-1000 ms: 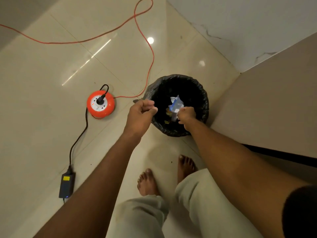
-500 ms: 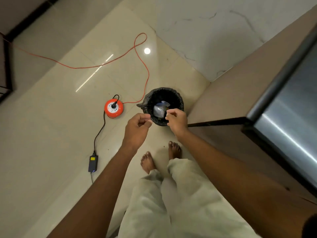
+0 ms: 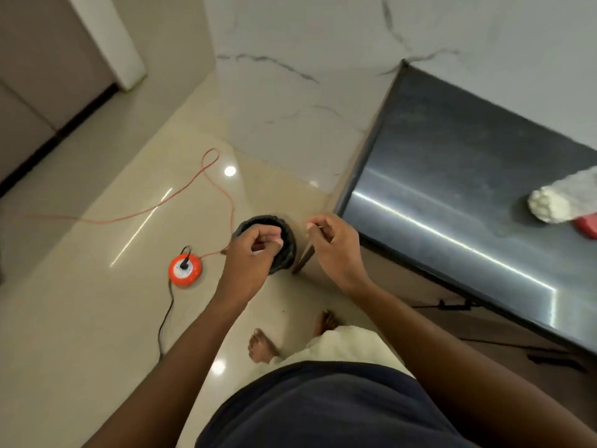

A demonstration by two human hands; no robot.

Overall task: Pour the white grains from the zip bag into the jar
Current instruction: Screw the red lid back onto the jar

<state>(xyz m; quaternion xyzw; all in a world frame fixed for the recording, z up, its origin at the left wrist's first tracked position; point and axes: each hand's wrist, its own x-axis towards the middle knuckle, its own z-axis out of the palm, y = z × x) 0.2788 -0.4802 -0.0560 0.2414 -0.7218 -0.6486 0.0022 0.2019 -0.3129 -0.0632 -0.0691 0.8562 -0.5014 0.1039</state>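
Both my hands hover over a black-lined waste bin (image 3: 288,253) on the floor. My left hand (image 3: 255,253) is above the bin's mouth, its fingers curled in against the thumb with nothing in them. My right hand (image 3: 336,250) is just right of the bin, its fingers loosely bent and holding nothing. The left hand hides most of the bin's inside. Neither the zip bag nor a jar is in view.
A dark stone counter (image 3: 452,189) runs along the right, with a white fluffy thing (image 3: 562,202) and a red object (image 3: 586,227) on it. On the floor at the left lie an orange extension reel (image 3: 185,270), its orange cable (image 3: 206,176) and a black cord (image 3: 164,318). My bare feet (image 3: 261,347) are below the bin.
My right hand held the crumpled zip bag over the bin; now it is empty and the bag is out of sight. I have stood up, so the bin looks smaller and the counter shows.
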